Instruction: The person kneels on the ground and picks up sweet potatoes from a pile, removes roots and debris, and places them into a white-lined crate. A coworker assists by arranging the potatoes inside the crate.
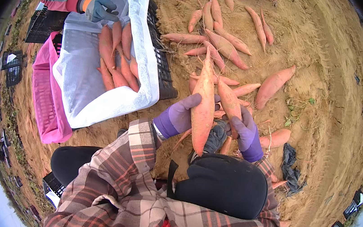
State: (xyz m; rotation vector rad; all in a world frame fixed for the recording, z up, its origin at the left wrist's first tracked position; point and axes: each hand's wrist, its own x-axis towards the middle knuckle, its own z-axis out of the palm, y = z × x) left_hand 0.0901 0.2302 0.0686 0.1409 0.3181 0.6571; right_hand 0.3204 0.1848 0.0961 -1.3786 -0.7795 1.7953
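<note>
My left hand (178,116), in a purple glove, grips a large sweet potato (202,112) that points up and down the view with a thin root end at the top. In my purple-gloved right hand (247,131) is a smaller sweet potato (229,100), tilted beside the first. Both are held above the sandy soil, over my dark shoe (214,138). To the left stands a black plastic crate (165,77) lined with a white fabric bag (81,101). Several sweet potatoes (108,46) lie inside the bag.
A co-worker's gloved hand (99,8) reaches over the crate's far side. A pink-lined crate (48,93) adjoins it on the left. Several loose sweet potatoes (225,47) cover the ground ahead; a single one (275,86) lies farther right. Black plastic film (292,169) rests near my right knee (226,187).
</note>
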